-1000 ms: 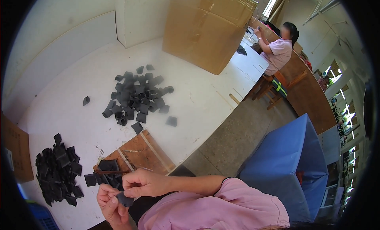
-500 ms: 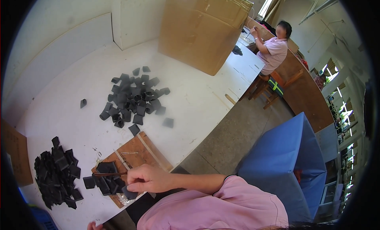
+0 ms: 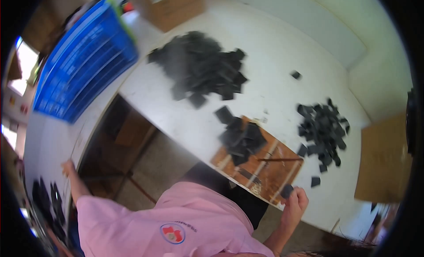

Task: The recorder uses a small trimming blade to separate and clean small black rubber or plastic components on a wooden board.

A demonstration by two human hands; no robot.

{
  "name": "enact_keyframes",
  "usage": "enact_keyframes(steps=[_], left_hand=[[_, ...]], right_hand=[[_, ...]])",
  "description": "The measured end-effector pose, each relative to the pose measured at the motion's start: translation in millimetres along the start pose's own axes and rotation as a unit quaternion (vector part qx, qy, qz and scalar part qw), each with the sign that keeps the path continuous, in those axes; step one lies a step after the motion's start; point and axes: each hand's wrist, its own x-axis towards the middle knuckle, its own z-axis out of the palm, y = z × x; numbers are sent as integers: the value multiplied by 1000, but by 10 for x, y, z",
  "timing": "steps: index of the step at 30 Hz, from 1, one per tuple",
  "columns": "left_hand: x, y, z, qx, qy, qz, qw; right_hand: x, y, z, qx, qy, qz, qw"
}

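My right hand (image 3: 297, 204) is closed on a small dark grey piece (image 3: 287, 191) at the front edge of a brown wooden board (image 3: 285, 171). A thin reddish-brown stick (image 3: 279, 159) lies across this board, apart from the fingers. Several flat black pieces (image 3: 243, 140) are heaped at the board's left end. Far to the left, my left hand (image 3: 67, 168) reaches out to the edge of another white surface, fingers apart and nothing visible in them. A large pile of flat black pieces (image 3: 203, 64) lies beyond the board; a pile of small curled black pieces (image 3: 322, 129) lies to its right.
A blue plastic basket (image 3: 88, 62) stands at the left. Cardboard boxes stand at the back (image 3: 176, 9) and far right (image 3: 384, 157). One black piece (image 3: 296, 74) lies alone on the white table (image 3: 274, 49). Dark long objects (image 3: 48, 199) are at the lower left.
The view has swung left, bringing the blue basket into sight. My left hand has stretched far left. My right hand has moved from the black heap to the board's right end, holding a dark piece.
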Motion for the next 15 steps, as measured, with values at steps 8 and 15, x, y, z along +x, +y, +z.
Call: enact_keyframes(steps=[8,15], left_hand=[[62,-783,-50,-109,-71,138,982],[-1481,227,-187,-337,16,382,861]], right_hand=[[118,81,61,-11,-78,-5,997],[-2,-92,370,14,-42,31,999]])
